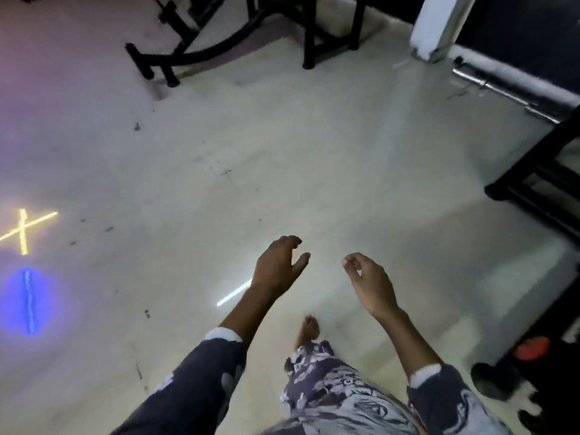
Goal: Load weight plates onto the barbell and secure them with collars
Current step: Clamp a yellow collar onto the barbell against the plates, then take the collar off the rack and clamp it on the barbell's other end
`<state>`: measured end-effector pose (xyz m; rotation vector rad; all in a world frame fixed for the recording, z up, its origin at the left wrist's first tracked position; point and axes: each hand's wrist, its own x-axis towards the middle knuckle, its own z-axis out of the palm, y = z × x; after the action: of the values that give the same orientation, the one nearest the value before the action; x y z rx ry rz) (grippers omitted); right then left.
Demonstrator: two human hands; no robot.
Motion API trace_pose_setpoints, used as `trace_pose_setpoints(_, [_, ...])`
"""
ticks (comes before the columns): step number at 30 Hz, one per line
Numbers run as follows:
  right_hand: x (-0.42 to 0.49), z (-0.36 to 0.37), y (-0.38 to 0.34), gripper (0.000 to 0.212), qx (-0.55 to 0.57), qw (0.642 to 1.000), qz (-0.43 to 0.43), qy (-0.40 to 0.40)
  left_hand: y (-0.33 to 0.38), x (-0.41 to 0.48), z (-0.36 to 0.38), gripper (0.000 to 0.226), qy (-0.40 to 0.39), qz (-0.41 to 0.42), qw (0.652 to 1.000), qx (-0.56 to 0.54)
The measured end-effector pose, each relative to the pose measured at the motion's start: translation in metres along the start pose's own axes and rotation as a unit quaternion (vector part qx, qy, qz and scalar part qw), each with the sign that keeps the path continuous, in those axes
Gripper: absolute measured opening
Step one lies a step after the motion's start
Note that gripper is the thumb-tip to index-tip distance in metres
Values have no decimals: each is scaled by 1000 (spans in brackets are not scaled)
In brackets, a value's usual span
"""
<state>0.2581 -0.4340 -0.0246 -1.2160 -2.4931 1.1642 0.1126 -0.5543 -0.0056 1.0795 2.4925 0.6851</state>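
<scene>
Above pale scuffed floor [251, 152], both empty hands, barbell [502, 86] by far wall.

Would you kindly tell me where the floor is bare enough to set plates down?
Bare floor spreads ahead of both empty hands, between the black bench frame and the black rack base. The bar along the far-right wall crowds that edge.

Pale tiled floor [282, 152] under me, scuffed with dark marks. Black machine frame [175, 51] ahead left. White pillar [439, 23] ahead right. Black rack base [539, 183] at my right. Yellow cross reflection [23, 229] and blue glow [28, 301] at left.
</scene>
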Motion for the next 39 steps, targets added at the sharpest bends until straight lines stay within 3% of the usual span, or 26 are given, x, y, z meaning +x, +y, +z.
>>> trace_pose_setpoints(8, [180,-92,-5,21,51,989,78,114,79,228,-9,35,-58,125,990,24])
trace_pose_setpoints(17, [379,-195,18,23,23,967,133,216,181,481,24,34,-116,269,956,23])
trace_pose_setpoints(21, [463,-238,24,22,10,958,175,228,233,592,29,35,-141,330,933,35])
trace_pose_setpoints(25, [546,-308,32,21,14,934,212,288,307,706,41,36,-163,396,902,47])
trace_pose_setpoints(36, [684,-466,136,20,26,859,286,424,534,887,130,29,-231,520,822,-31])
trace_pose_setpoints(39, [714,-534,168,20,52,825,305,473,620,930,131,26,-248,570,782,-52])
